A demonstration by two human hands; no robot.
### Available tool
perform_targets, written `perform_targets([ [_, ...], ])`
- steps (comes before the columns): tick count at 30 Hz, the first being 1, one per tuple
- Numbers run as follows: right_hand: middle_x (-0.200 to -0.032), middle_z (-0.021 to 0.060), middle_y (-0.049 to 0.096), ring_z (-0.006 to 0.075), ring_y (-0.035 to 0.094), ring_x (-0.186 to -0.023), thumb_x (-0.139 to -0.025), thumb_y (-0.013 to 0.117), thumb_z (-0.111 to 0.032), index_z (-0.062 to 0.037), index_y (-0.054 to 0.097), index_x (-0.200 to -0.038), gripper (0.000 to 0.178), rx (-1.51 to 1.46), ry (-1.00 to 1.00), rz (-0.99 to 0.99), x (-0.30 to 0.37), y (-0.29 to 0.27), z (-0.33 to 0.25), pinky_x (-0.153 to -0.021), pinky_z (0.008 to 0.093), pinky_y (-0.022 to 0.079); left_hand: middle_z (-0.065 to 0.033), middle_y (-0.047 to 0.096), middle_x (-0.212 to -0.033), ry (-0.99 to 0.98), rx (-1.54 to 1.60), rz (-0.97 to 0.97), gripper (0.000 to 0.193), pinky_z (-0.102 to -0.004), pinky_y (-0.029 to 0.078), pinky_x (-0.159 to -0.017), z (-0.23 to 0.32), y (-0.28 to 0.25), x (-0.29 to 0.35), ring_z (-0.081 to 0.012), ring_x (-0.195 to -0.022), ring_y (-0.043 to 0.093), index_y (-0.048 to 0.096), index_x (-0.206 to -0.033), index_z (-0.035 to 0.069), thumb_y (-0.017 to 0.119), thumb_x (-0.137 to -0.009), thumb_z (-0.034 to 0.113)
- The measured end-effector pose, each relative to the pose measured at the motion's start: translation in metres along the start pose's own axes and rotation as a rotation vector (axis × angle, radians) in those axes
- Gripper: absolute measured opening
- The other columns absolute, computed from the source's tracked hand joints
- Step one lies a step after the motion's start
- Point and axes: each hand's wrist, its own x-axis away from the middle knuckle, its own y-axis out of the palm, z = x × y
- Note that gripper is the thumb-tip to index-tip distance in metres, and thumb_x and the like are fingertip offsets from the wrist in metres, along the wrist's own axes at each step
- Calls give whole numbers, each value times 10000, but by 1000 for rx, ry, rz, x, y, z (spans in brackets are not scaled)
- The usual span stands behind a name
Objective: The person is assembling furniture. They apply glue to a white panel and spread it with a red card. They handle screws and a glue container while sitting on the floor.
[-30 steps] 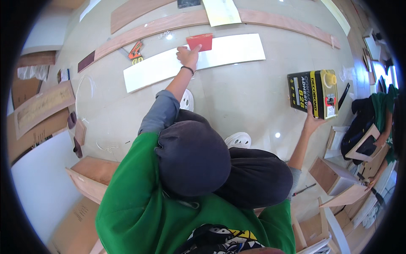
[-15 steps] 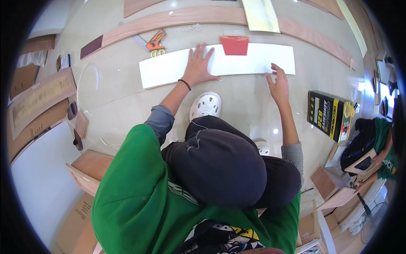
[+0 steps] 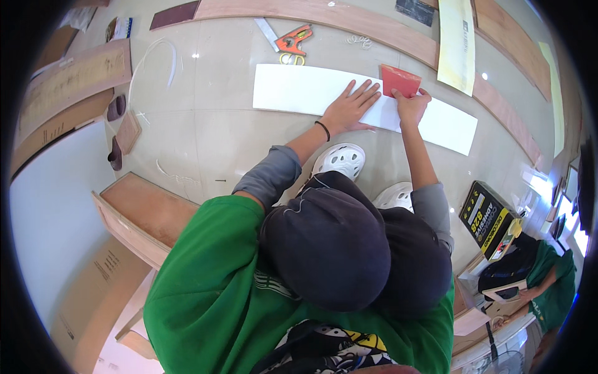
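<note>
A long white strip [image 3: 293,87] lies on the tiled floor in front of my shoes, tilted down toward the right. My left hand [image 3: 352,109] rests flat on it near its middle, fingers spread. At the strip's far edge is a flat red trapezoid piece [image 3: 400,81], its narrower end toward me. My right hand [image 3: 411,107] pinches that near end between thumb and fingers. Whether the red piece touches the strip, I cannot tell.
Beyond the strip lie an orange tool [image 3: 294,40] with a metal blade, yellow scissor handles [image 3: 291,60] and long wooden boards [image 3: 311,9]. A black-and-yellow adhesive can [image 3: 489,218] stands right. A wooden drawer-like box [image 3: 149,212] is left; another person [image 3: 548,280] works far right.
My right hand has moved from above the strip onto the red piece and taken hold of it. My left hand stays on the strip, which has turned slightly. The whole view has shifted.
</note>
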Motion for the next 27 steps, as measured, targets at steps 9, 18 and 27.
perform_targets([
  [9, -1334, 182, 403, 359, 415, -1272, -613, 928, -333, -21, 368, -1358, 983, 122, -4, 86, 34, 2, -20, -1016, 536, 396, -136, 325, -1580, -202, 86, 29, 760, -510, 215, -1197, -27, -10, 50, -333, -1477, 261, 364, -1510, 101, 619, -895, 467],
  [18, -1182, 193, 526, 377, 515, -1160, -625, 923, -344, 11, 524, -1193, 780, 55, -55, 5, -1, -4, 11, -950, 494, 469, -249, 342, -1525, -982, -388, 354, 557, -525, 281, -1127, -115, -70, 193, -390, -1405, 333, 370, -1469, -1, 459, -1025, 324],
  [27, -1236, 104, 622, 173, 593, -1118, -934, 693, -181, -2, 487, -1320, 473, -949, -303, -257, 71, -15, 9, -962, 342, 488, -72, 670, -1124, -878, 1657, 126, 361, -312, 488, -855, 60, -40, -17, -164, -1034, 624, 567, -1288, 64, 622, -991, 261],
])
